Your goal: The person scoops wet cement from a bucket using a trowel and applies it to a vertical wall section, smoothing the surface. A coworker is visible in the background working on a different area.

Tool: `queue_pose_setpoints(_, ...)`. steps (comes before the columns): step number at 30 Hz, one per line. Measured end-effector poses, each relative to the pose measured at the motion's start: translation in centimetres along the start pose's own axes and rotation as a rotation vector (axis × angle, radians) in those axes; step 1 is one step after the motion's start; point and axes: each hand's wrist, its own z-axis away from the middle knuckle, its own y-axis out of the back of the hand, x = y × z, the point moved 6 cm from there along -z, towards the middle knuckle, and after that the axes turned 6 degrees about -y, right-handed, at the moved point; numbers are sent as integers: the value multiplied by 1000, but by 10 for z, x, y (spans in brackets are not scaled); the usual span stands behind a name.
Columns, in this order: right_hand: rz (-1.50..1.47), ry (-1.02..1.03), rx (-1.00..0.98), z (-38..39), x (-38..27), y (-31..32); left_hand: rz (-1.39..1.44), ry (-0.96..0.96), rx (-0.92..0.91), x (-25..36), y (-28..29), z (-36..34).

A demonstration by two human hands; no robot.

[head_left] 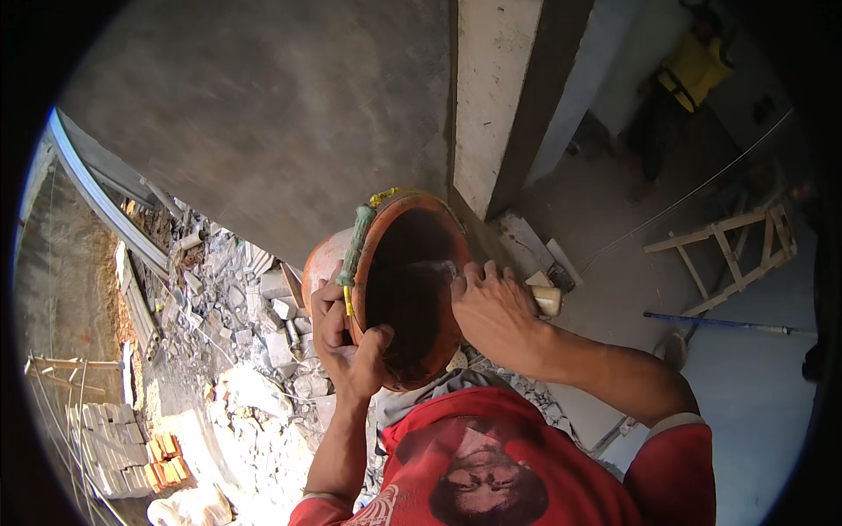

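Gripping a tilted orange bucket (324, 260) by its left rim, the left hand (353, 351) I watch holds it before the red shirt (601, 451); the right hand (502, 317) curls round a pale-handled tool (549, 302) opposite.

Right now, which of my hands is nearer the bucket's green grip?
Left. Your left hand holds the bucket just below the green grip in view; your right hand is at the opposite side.
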Motion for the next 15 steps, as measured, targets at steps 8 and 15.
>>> queue_pose_setpoints(8, -178, -52, -430, -50, 25, -35, 68, -37, -46, -2, -5, -2)
queue_pose_setpoints(15, -398, 75, -526, -39, 37, -85, 251, 126, -20, -26, 9, 3)
